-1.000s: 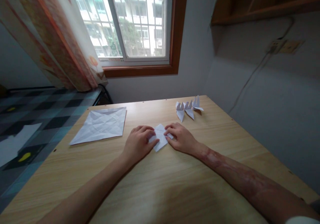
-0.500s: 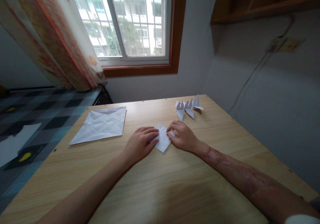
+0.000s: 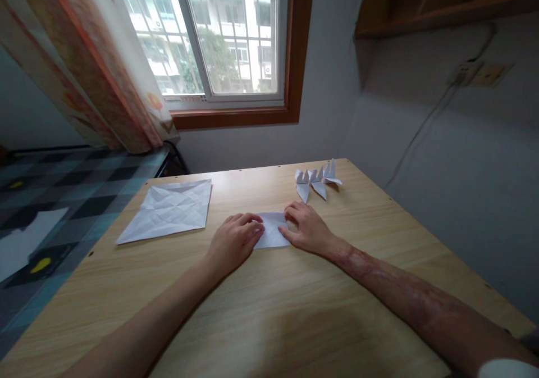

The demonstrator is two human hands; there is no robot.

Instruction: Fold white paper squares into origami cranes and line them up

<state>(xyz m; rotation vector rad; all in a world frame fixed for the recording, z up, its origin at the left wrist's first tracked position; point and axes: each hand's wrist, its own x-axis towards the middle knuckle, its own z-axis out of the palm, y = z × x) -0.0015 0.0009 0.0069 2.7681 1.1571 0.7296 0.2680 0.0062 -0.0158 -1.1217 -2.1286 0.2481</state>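
Two hands flank the folded paper (image 3: 272, 230), its long axis left-right: left hand (image 3: 233, 242) pins its left end, right hand (image 3: 307, 229) its right end, both pressing flat, not gripping

Barred window (image 3: 227, 35) – patterned curtain (image 3: 84, 58), wooden table (image 3: 295, 310).

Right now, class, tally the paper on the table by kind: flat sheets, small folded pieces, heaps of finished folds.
Flat sheet: 1
Small folded piece: 1
Heap of finished folds: 1 (too small to count the folds in it)
Total: 3
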